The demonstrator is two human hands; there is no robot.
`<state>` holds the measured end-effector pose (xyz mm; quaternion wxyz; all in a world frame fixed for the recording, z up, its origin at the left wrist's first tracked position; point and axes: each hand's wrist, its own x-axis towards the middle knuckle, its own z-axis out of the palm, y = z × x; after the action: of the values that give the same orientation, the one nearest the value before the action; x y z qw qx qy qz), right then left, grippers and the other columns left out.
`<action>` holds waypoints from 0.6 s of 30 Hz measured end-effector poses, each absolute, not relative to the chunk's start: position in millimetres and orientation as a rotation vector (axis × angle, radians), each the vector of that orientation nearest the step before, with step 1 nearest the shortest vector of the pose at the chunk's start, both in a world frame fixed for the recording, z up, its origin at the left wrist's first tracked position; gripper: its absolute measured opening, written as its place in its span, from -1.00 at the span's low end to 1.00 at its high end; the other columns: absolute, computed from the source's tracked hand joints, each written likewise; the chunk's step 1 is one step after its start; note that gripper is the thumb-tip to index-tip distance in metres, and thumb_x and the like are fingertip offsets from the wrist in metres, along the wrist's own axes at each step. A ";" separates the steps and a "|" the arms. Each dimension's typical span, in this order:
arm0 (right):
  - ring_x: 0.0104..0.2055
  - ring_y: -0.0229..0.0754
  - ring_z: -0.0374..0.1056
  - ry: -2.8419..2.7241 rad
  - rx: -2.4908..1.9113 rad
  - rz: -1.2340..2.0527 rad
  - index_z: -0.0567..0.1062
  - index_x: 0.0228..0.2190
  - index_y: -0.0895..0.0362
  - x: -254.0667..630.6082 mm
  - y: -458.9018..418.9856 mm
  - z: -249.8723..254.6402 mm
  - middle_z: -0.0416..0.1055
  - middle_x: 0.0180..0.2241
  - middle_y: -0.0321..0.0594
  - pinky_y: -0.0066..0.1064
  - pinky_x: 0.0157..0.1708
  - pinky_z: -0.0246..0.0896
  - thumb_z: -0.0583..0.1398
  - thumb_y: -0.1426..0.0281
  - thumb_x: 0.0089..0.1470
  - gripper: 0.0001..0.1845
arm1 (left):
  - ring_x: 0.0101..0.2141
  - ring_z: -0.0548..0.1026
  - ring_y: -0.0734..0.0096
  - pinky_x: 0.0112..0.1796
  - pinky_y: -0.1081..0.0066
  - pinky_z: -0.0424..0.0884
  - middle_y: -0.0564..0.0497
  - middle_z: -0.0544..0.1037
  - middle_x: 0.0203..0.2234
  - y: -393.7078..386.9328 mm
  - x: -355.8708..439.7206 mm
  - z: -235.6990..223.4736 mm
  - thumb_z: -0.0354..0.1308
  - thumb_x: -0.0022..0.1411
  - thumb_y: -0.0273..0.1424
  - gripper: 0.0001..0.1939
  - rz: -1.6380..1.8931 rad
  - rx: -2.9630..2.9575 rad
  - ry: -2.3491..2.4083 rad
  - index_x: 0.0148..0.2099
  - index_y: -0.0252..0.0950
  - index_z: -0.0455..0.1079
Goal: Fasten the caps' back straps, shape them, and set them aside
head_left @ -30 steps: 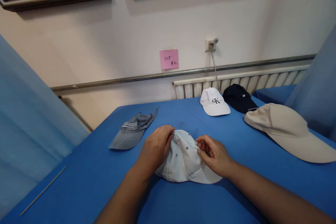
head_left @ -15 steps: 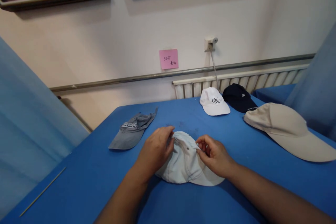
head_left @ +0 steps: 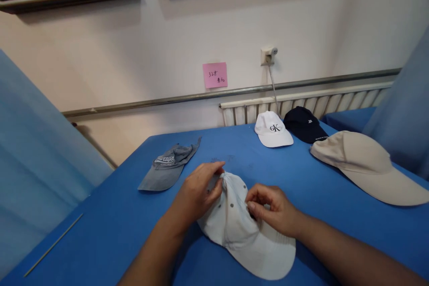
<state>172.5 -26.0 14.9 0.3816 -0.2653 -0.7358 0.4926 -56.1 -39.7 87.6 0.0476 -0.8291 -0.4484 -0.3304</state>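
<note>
Hands (head_left: 196,190) (head_left: 278,210) hold the pale cap (head_left: 243,225), well apart from the far table edge (head_left: 228,131).

A single head-worn camera looks forward and down across the tabletop (head_left: 110,232) from the wearer's side, with the pale cap (head_left: 241,232) near below and the wall (head_left: 187,31) farther off.

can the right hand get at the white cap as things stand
Probably yes: nothing seems to stand between the right hand and the white cap, which sits farther back on the table. But the hand's grip is on the pale cap, so it would likely need to let go first.
</note>
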 end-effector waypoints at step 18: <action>-0.52 -0.34 0.17 -1.680 -0.849 1.250 0.35 -0.48 0.10 160.9 -8.2 4.9 0.29 -0.52 -0.38 -0.50 -0.53 0.11 0.24 0.36 0.02 -0.85 | -0.22 0.55 0.40 -0.15 0.38 0.48 0.00 0.58 -0.23 -31.2 -65.7 91.9 0.13 0.24 -0.45 -0.70 -1.119 -2.543 -1.422 0.03 -0.23 0.34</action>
<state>160.9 -8.2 4.9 0.4270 -0.3397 -0.6723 0.5003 -65.7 -31.2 91.9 0.0102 -0.8147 -0.4557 -0.3583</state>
